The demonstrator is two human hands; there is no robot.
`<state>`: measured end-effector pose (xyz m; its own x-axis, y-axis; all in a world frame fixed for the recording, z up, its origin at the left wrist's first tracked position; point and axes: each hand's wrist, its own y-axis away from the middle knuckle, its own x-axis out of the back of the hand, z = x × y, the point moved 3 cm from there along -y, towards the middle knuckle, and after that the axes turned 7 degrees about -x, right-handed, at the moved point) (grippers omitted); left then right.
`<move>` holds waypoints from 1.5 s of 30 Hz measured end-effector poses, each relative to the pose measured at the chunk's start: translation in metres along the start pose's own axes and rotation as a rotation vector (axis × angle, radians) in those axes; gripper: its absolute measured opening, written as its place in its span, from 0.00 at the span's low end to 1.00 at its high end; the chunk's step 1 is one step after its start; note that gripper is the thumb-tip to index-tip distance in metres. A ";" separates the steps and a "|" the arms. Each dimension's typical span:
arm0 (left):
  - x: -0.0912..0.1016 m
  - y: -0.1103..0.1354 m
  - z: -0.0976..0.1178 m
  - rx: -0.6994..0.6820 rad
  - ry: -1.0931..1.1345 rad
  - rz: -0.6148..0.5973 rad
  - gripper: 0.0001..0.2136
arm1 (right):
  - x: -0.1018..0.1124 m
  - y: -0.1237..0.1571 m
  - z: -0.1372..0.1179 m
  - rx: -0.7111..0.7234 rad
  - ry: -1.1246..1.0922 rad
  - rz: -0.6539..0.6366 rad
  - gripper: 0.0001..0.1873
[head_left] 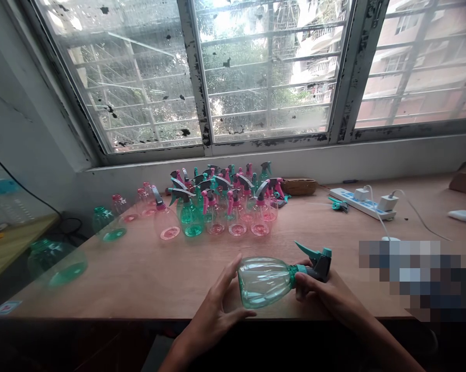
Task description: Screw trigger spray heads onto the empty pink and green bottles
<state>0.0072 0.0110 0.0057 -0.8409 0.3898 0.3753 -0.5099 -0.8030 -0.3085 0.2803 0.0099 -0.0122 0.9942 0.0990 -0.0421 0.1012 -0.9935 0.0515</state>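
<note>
A clear green spray bottle lies on its side in the air above the table's front edge, its base to the left. My left hand cups the base, with the thumb below and fingers above. The fingers of my right hand are wrapped round the neck, by the teal collar and the black and teal trigger head. The head sits at the bottle's mouth; how tightly it is screwed on I cannot tell. Part of the collar is hidden by my right fingers.
Several pink and green spray bottles with trigger heads stand grouped near the window. Headless green and pink bottles stand at left. Behind are a loose trigger head, a power strip with cables, and a brown box.
</note>
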 end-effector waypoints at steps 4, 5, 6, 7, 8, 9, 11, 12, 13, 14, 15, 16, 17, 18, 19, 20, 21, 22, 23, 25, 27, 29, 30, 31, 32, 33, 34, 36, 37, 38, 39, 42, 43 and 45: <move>-0.002 0.002 0.000 -0.009 0.021 -0.020 0.51 | 0.001 0.000 0.001 0.003 0.001 -0.015 0.23; -0.002 0.002 0.000 -0.007 0.022 -0.030 0.52 | 0.001 -0.001 0.001 0.010 -0.002 -0.015 0.23; -0.002 0.002 0.001 -0.007 0.019 -0.040 0.52 | 0.001 -0.001 0.001 0.017 -0.007 -0.013 0.22; -0.002 0.002 0.002 -0.010 0.011 -0.046 0.51 | 0.001 -0.001 0.002 0.021 -0.010 -0.011 0.22; -0.002 0.002 0.002 -0.015 0.001 -0.049 0.49 | 0.001 -0.001 0.002 0.021 -0.013 -0.008 0.22; -0.001 0.002 0.002 -0.023 -0.013 -0.046 0.46 | 0.000 -0.001 0.003 0.019 -0.014 -0.004 0.22; -0.001 0.003 0.001 -0.040 -0.035 -0.038 0.41 | 0.000 -0.001 0.003 0.013 -0.012 0.000 0.22; -0.001 0.003 0.000 -0.045 -0.035 -0.033 0.39 | 0.000 -0.001 0.003 0.014 -0.014 0.001 0.22; -0.002 0.003 -0.001 -0.045 -0.031 -0.029 0.39 | -0.001 -0.001 0.002 0.017 -0.020 0.001 0.22; -0.002 0.004 -0.001 -0.040 -0.025 -0.029 0.40 | -0.001 -0.001 0.002 0.021 -0.027 0.000 0.22; -0.003 0.004 -0.001 -0.028 -0.014 -0.027 0.43 | -0.001 -0.001 0.001 0.023 -0.031 -0.006 0.22; -0.003 0.004 0.000 -0.011 -0.001 -0.021 0.48 | -0.001 -0.001 0.001 0.022 -0.034 -0.010 0.22; -0.003 0.005 0.001 0.007 0.017 -0.010 0.51 | -0.001 -0.001 0.001 0.021 -0.035 -0.012 0.22; -0.003 0.005 0.002 0.024 0.037 0.001 0.54 | -0.001 0.000 0.001 0.019 -0.035 -0.013 0.22; -0.002 0.005 0.004 0.039 0.053 0.010 0.54 | -0.002 0.000 0.000 0.019 -0.034 -0.014 0.22; -0.002 0.004 0.005 0.048 0.058 0.016 0.54 | -0.002 0.000 0.000 0.019 -0.034 -0.014 0.22; -0.001 0.004 0.005 0.055 0.047 0.017 0.53 | -0.002 0.000 0.001 0.019 -0.033 -0.013 0.22; -0.001 0.004 0.006 0.057 0.025 0.013 0.52 | -0.002 0.001 0.001 0.019 -0.030 -0.013 0.22; -0.001 0.004 0.005 0.056 0.001 0.007 0.51 | -0.002 0.001 0.001 0.019 -0.028 -0.013 0.22; -0.001 0.003 0.003 0.046 -0.019 -0.012 0.49 | -0.001 0.001 0.003 0.018 -0.029 -0.012 0.22; -0.002 0.003 0.001 0.020 0.005 -0.037 0.46 | 0.000 0.000 0.004 0.028 -0.037 -0.019 0.21; -0.003 0.004 0.001 -0.007 0.020 -0.058 0.46 | 0.000 0.000 0.005 0.038 -0.047 -0.032 0.20; -0.003 0.004 0.002 -0.015 0.021 -0.065 0.49 | 0.001 -0.001 0.006 0.041 -0.051 -0.036 0.20; -0.003 0.004 0.004 -0.017 0.022 -0.066 0.52 | 0.001 -0.001 0.006 0.042 -0.055 -0.039 0.20; -0.003 0.004 0.006 -0.013 0.028 -0.065 0.54 | 0.001 -0.001 0.007 0.044 -0.057 -0.041 0.20; -0.003 0.005 0.007 -0.005 0.037 -0.062 0.55 | 0.001 -0.001 0.007 0.044 -0.058 -0.044 0.20; -0.003 0.005 0.009 0.002 0.047 -0.054 0.53 | 0.001 -0.002 0.007 0.044 -0.057 -0.045 0.20; -0.002 0.004 0.009 0.004 0.062 -0.039 0.48 | 0.001 -0.002 0.007 0.044 -0.054 -0.050 0.21; -0.002 0.004 0.009 -0.002 0.066 -0.038 0.46 | 0.001 -0.002 0.006 0.043 -0.052 -0.050 0.21; -0.002 0.004 0.008 -0.011 0.072 -0.044 0.46 | 0.001 -0.001 0.006 0.039 -0.050 -0.047 0.21; -0.002 0.004 0.006 -0.021 0.086 -0.058 0.47 | 0.001 -0.001 0.006 0.035 -0.051 -0.042 0.21; -0.003 0.005 0.002 -0.032 0.126 -0.119 0.47 | 0.000 0.000 0.004 0.023 -0.064 -0.031 0.21; -0.004 0.005 0.002 -0.030 0.119 -0.127 0.48 | 0.000 0.001 0.003 0.023 -0.070 -0.033 0.21; -0.003 0.005 0.002 -0.022 0.086 -0.116 0.52 | -0.001 0.002 0.002 0.028 -0.085 -0.041 0.21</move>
<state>0.0074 0.0050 0.0047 -0.7879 0.5174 0.3340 -0.6078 -0.7406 -0.2865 0.2793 0.0081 -0.0141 0.9824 0.1362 -0.1278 0.1399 -0.9900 0.0201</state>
